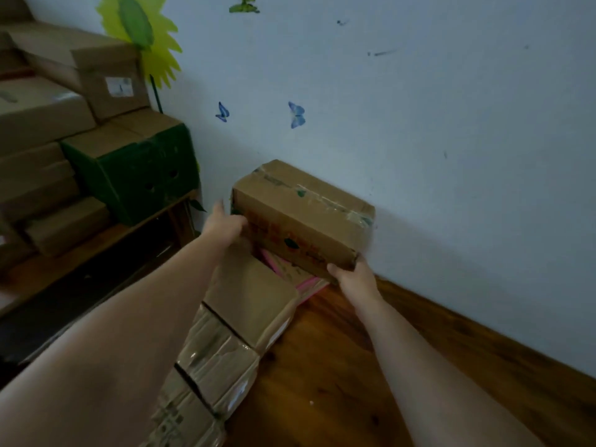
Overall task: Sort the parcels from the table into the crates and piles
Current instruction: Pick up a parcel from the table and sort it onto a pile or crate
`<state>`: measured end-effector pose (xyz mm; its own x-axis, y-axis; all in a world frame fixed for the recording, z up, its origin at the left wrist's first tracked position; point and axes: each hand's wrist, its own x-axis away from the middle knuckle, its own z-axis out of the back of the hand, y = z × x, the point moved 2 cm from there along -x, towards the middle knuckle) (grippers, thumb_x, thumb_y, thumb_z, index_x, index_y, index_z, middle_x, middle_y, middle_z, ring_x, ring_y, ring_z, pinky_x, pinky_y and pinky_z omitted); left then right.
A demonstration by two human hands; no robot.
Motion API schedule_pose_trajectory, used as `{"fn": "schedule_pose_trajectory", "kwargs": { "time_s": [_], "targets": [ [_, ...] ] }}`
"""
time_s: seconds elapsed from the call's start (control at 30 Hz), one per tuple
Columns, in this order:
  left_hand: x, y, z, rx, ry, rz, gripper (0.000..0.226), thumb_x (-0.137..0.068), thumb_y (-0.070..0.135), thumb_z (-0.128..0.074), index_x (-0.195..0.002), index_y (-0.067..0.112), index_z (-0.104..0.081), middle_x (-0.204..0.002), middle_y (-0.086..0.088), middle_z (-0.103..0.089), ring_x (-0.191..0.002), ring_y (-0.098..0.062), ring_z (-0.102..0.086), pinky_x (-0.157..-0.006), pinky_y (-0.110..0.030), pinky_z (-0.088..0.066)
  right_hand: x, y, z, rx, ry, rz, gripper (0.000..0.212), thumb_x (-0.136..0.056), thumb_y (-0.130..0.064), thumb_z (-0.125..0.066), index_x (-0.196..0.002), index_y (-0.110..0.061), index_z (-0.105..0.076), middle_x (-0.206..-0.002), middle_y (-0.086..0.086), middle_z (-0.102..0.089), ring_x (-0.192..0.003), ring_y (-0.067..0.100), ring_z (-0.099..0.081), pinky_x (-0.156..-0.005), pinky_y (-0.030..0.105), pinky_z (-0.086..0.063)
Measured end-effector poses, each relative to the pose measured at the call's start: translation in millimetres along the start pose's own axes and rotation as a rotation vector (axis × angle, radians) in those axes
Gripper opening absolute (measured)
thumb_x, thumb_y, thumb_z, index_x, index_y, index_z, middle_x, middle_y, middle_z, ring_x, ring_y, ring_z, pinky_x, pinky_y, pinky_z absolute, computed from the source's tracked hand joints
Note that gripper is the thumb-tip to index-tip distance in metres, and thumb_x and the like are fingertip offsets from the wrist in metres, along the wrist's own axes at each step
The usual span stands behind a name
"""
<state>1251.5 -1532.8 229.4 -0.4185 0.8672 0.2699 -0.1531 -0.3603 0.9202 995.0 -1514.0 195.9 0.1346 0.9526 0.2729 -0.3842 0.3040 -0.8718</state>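
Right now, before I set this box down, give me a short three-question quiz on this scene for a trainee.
1. How many hands hold the cardboard box by the wall? A) one B) two C) none
2. True or false: the green box stands on the floor.
3. Fill in: the two blue stickers on the wall above the held box are ____.
Key: 1 B, the left hand and the right hand grip it at opposite ends. 2 False, it stands on the table. 3 butterflies.
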Motion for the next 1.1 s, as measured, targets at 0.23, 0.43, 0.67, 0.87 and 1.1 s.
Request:
{"fn": "schedule_pose_trajectory", "kwargs": {
  "time_s": [0.23,0.43,0.67,0.87,1.1],
  "targets": [
    [-8,-3,-14,0.051,-0.073,-0.059,0.069,-0.086,0.005,-0.059,-0.144,0.022,-0.027,-0.138,-0.010,-0.044,-0.104,-0.018,-0.043,-0.086,-0.032,-0.040,-4,11,-6,-0.075,0.012,0.055,0.056,-0.087,-0.030,-0.066,-0.138,-0.022,-0.043,-0.129,0.000,-0.055,-0.121,0.023,-0.051,-0.087,0.025,-0.036],
    [17,5,1,0.140,-0.124,-0.156,0.059,-0.088,0.006,-0.059,-0.139,0.021,-0.034,-0.130,-0.002,-0.048,-0.103,-0.017,-0.051,-0.080,-0.028,-0.045,30,6,7,-0.121,0.034,0.058,0.054,-0.088,-0.038,-0.062,-0.137,-0.021,-0.046,-0.129,-0.001,-0.055,-0.120,0.022,-0.050,-0.087,0.027,-0.037],
    [76,17,33,0.187,-0.170,-0.289,0.051,-0.090,0.004,-0.055,-0.135,0.021,-0.038,-0.118,0.002,-0.053,-0.097,-0.012,-0.053,-0.065,-0.019,-0.041,96,-15,32,-0.225,0.134,0.161,0.047,-0.086,-0.040,-0.065,-0.129,-0.026,-0.054,-0.120,-0.004,-0.059,-0.113,0.019,-0.053,-0.090,0.030,-0.043],
    [140,23,63,0.264,-0.178,-0.362,0.032,-0.087,0.019,-0.065,-0.118,0.024,-0.057,-0.102,0.013,-0.063,-0.092,-0.004,-0.059,-0.074,-0.022,-0.047,155,-30,56,-0.314,0.247,0.244,0.037,-0.084,-0.038,-0.067,-0.114,-0.030,-0.048,-0.107,-0.010,-0.059,-0.097,0.009,-0.056,-0.075,0.021,-0.045],
    [193,8,76,0.342,-0.314,-0.333,0.015,-0.087,0.030,-0.064,-0.099,0.035,-0.058,-0.084,0.023,-0.069,-0.067,0.017,-0.059,-0.048,-0.001,-0.041,217,-25,79,-0.331,0.171,0.348,0.046,-0.075,-0.031,-0.076,-0.114,-0.038,-0.051,-0.116,-0.008,-0.063,-0.112,0.012,-0.057,-0.098,0.038,-0.046]
  ]
}}
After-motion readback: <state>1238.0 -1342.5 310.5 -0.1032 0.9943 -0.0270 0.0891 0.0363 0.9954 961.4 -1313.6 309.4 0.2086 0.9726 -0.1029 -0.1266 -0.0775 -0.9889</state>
